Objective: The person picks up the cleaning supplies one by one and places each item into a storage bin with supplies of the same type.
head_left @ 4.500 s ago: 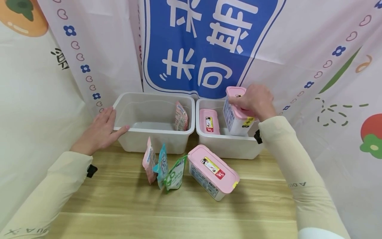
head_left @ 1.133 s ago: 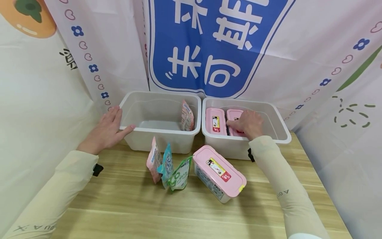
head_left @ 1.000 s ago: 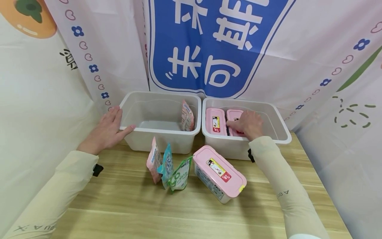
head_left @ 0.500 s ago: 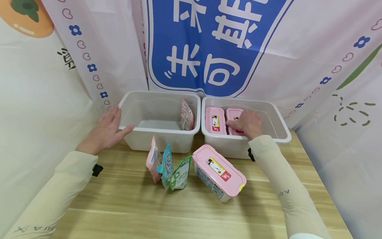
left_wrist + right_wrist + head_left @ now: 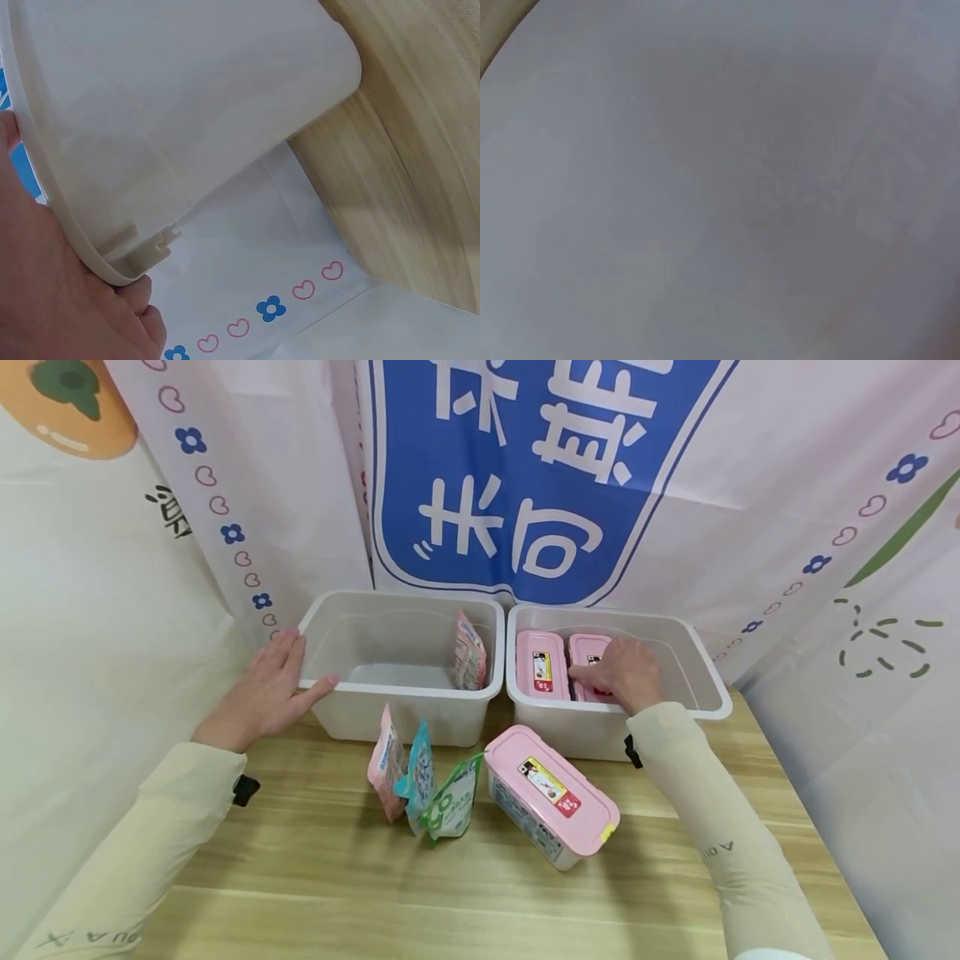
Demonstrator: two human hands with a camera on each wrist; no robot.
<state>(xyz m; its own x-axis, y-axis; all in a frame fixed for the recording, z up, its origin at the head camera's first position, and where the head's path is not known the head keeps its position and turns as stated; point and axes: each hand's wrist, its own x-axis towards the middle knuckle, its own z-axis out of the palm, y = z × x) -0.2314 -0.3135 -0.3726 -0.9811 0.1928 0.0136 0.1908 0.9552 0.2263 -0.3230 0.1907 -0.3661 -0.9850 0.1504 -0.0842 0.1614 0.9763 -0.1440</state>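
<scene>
In the head view my left hand [image 5: 258,689] rests on the left end of the left grey bin [image 5: 397,693], fingers extended and thumb along the rim. The left wrist view shows the hand [image 5: 67,292] against the bin's rim [image 5: 75,240]. My right hand [image 5: 626,672] reaches into the right grey bin [image 5: 712,693] and grips a pink-lidded plastic box [image 5: 588,647] from above, covering part of its lid. A matching box [image 5: 542,664] stands close on its left. The bin's wall [image 5: 705,187] fills the right wrist view, blurred.
A pink pouch [image 5: 470,656] stands inside the left bin. In front, on the wooden table [image 5: 450,902], are a pink pouch [image 5: 387,768], a blue pouch [image 5: 420,777], a green-white pouch [image 5: 453,802] and another pink-lidded box [image 5: 555,793]. Printed cloth [image 5: 300,485] hangs behind.
Earlier, my right hand held the box tilted over the right bin; now the box is down inside, beside the other. Over the last second nothing but the camera shifts slightly.
</scene>
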